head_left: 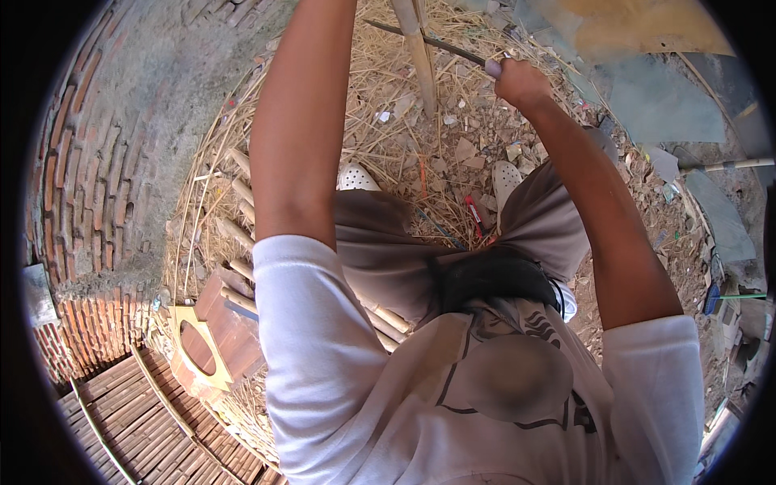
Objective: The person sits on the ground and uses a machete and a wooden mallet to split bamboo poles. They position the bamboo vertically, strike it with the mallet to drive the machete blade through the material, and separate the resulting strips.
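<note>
- Ground [594, 242] strewn with straw, shards and litter spreads around the person, the straw thickest at the far middle.
- A brick wall [85, 178], partly plastered over, rises along the left.
- A slatted bamboo panel [121, 416] fills the near left corner.
- The person, in a white T-shirt [323, 372] and brown trousers [380, 259], sits low with knees spread.
- Flat grey sheets [663, 101] lie at the far right.
- Cut poles [234, 234] lie to the left of the person, near a wooden board with a round hole [222, 372].
- A pale wooden pole [420, 65] stands at the far middle, its upper part running out of view.
- A long dark blade [457, 52] crosses that pole; whether the two touch cannot be told.
- The right hand [521, 82], fingers wrapped closed, grips the knife's handle [493, 69].
- The left hand lies beyond the far edge, so its state cannot be told.
- White perforated shoes [507, 182] show between the knees, near a small red item [474, 215].
</note>
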{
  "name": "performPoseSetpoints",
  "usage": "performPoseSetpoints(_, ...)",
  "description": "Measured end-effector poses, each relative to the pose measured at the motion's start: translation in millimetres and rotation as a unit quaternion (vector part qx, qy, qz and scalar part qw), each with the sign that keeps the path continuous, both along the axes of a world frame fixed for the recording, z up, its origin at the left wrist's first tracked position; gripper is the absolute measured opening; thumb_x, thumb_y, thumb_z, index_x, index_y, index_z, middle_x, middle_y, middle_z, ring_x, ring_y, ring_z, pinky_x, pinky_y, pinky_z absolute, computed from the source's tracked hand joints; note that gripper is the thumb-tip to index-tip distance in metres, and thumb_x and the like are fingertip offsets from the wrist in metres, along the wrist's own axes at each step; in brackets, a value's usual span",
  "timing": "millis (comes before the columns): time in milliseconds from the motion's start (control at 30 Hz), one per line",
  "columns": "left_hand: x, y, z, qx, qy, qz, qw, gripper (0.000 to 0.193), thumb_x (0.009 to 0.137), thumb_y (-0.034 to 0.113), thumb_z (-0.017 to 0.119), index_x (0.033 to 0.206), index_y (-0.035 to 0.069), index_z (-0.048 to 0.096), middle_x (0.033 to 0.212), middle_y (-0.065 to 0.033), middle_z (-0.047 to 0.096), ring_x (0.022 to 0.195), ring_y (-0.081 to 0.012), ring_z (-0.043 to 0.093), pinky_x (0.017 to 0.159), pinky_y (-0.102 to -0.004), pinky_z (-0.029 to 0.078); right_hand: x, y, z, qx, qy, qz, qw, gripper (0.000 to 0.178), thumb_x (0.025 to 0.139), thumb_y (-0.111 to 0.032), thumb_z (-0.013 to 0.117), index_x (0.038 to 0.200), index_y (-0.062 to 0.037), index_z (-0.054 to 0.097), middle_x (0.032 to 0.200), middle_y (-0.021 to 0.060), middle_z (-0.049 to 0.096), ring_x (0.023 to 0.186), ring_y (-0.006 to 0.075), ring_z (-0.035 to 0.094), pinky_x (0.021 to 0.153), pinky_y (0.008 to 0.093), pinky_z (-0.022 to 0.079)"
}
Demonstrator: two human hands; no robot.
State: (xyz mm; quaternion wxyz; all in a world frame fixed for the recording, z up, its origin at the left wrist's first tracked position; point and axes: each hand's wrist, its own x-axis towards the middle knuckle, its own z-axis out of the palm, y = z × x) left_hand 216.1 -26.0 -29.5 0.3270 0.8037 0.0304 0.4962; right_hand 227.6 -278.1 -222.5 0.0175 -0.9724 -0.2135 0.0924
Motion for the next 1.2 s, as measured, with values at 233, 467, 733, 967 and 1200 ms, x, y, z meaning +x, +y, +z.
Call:
performPoseSetpoints(233, 27, -9, -12, -0.012, -0.093, 0.131, 0.987, 0.058, 0.065, 0.031, 0.088, 0.107, 0.000, 0.064, 0.099, -0.0177, 0.069, 0.091, -0.0319, 0.067, 0.082, -0.0399, 0.052, 20, -10, -2, -0.030, -0.038, 0.008, 0.999, 0.032, 0.099, -0.031, 0.049, 0.117, -0.0084, 0.062, 0.110, 0.0138, 0.068, 0.104, 0.0315, 0.067, 0.087, 0.0453, 0.055)
performPoseSetpoints(467, 19, -14, -1, -0.114, -0.027, -0.040, 0.992, 0.044, 0.066, 0.025, 0.089, 0.099, 0.002, 0.071, 0.090, -0.0104, 0.072, 0.081, -0.0194, 0.068, 0.073, -0.0345, 0.053, 8, -8, -13, 0.045, 0.022, -0.012, 0.999, 0.031, 0.090, -0.029, 0.057, 0.110, -0.0054, 0.065, 0.104, 0.0195, 0.069, 0.101, 0.0336, 0.068, 0.085, 0.0452, 0.055)
performPoseSetpoints(733, -5, -11, 14, -0.071, 0.128, -0.155, 0.977, 0.064, 0.069, 0.037, 0.088, 0.114, -0.001, 0.064, 0.103, -0.0124, 0.069, 0.095, -0.0199, 0.067, 0.084, -0.0360, 0.055, -10, 3, 4, 0.192, 0.136, 0.170, 0.957, 0.070, 0.077, -0.045, 0.075, 0.120, 0.0066, 0.057, 0.119, 0.0275, 0.060, 0.110, 0.0357, 0.061, 0.091, 0.0392, 0.049)
performPoseSetpoints(967, -30, -32, 9, -0.139, 0.112, -0.306, 0.935, 0.051, 0.066, 0.022, 0.092, 0.107, 0.004, 0.067, 0.095, -0.0045, 0.070, 0.087, -0.0122, 0.066, 0.079, -0.0310, 0.055, 34, 38, 210, 0.593, -0.062, 0.284, 0.751, 0.074, 0.078, -0.047, 0.076, 0.132, -0.0038, 0.051, 0.119, 0.0155, 0.058, 0.110, 0.0235, 0.057, 0.089, 0.0390, 0.048)
performPoseSetpoints(1200, -34, -32, 3, -0.033, 0.089, -0.247, 0.964, 0.039, 0.077, 0.033, 0.079, 0.095, 0.003, 0.062, 0.082, -0.0028, 0.064, 0.074, -0.0110, 0.060, 0.067, -0.0303, 0.051, 45, 60, 226, 0.553, 0.046, 0.378, 0.741, 0.040, 0.080, -0.025, 0.077, 0.111, -0.0044, 0.062, 0.099, 0.0046, 0.065, 0.093, 0.0121, 0.061, 0.083, 0.0288, 0.050)
